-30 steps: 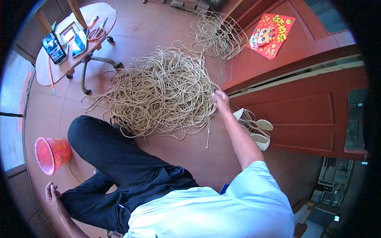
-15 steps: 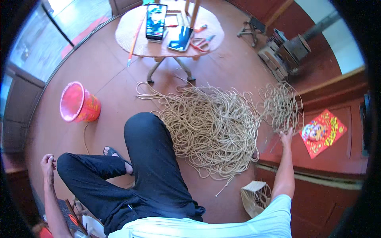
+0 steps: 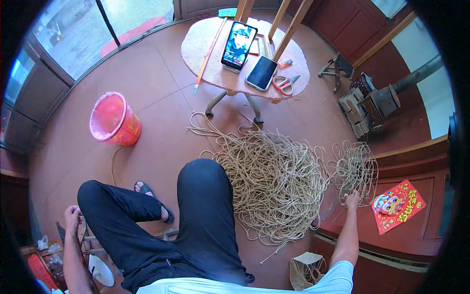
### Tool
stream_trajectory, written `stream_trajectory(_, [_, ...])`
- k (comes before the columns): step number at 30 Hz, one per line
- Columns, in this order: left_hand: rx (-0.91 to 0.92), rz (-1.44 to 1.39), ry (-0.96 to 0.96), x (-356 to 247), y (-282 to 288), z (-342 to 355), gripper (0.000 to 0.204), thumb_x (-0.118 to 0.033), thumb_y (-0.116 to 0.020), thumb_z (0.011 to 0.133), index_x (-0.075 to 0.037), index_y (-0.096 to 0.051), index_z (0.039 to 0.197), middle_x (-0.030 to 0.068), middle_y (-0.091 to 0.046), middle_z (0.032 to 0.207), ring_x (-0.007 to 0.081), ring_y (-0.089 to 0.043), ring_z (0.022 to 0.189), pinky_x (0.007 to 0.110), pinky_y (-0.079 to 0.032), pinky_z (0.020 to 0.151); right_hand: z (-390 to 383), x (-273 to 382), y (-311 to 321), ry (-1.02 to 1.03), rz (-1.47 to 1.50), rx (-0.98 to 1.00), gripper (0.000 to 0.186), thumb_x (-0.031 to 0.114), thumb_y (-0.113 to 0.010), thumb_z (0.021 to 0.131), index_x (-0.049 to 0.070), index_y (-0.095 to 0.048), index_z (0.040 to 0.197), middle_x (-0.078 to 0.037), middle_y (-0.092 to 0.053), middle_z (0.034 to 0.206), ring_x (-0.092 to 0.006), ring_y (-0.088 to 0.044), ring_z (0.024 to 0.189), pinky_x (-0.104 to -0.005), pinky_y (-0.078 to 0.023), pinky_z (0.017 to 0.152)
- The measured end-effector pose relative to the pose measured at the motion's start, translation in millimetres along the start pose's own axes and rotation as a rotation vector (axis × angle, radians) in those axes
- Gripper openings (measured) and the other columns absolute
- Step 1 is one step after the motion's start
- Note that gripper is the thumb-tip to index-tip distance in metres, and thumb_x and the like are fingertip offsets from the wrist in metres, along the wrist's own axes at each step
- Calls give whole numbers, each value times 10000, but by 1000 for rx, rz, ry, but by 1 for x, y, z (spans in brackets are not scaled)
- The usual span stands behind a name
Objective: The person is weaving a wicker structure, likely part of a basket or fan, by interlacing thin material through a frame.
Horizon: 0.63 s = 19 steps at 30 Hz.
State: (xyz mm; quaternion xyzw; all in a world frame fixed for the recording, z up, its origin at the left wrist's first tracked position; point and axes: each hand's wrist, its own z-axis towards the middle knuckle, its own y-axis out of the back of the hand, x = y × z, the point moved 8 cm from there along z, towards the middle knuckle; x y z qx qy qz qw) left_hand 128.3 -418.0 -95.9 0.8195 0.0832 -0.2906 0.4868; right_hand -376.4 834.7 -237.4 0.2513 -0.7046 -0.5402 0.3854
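A big tangled heap of tan cord (image 3: 274, 181) lies on the red floor in front of my knees. A smaller loose coil of the same cord (image 3: 356, 169) sits to its right, beside the red wooden door. My right hand (image 3: 351, 200) reaches out to the lower edge of that small coil and touches it; whether the fingers grip a strand I cannot tell. My left hand (image 3: 72, 215) is down at my left side, fingers closed around the top of a wooden frame. My legs in black trousers (image 3: 196, 220) fill the lower middle.
A low wooden table (image 3: 205, 54) stands ahead with two phones, red scissors (image 3: 285, 84) and an orange stick. A pink bucket (image 3: 111, 120) is at the left. A small woven basket (image 3: 306, 270) sits by my right arm. A red paper decoration (image 3: 396, 205) hangs on the door.
My view has swung left and down, bringing the table and bucket into sight. My right hand has moved from the big heap to the small coil at the right.
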Motion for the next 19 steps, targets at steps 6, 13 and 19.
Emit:
stream_trajectory(6, [98,-121,-48,-32,-75,-5,123,-185,-618,1009,-87,-681,972,-31,-604,703,68,-543,556,231,-452,491,-35,58,112,66,-333,-277,398,469,-674,957,80,-742,1012,-199,-750,1040,-445,-702,995,-531,-532,872])
stream_trajectory(13, [150,-295,-429,-123,-82,-8,157,-163,-587,1069,-76,-718,1079,-44,-619,789,38,-529,633,213,-433,571,-89,132,207,179,11,-444,370,383,-544,1038,55,-715,1043,-250,-719,1019,-484,-663,955,-569,-485,834])
stream_trajectory(19, [-89,-287,-531,-184,-53,-57,284,-171,-552,1108,-91,-668,1354,2,-683,986,57,-536,770,235,-478,710,-138,215,268,479,185,-391,440,439,-607,1015,25,-740,1080,-286,-724,1001,-314,-747,954,-543,-512,863])
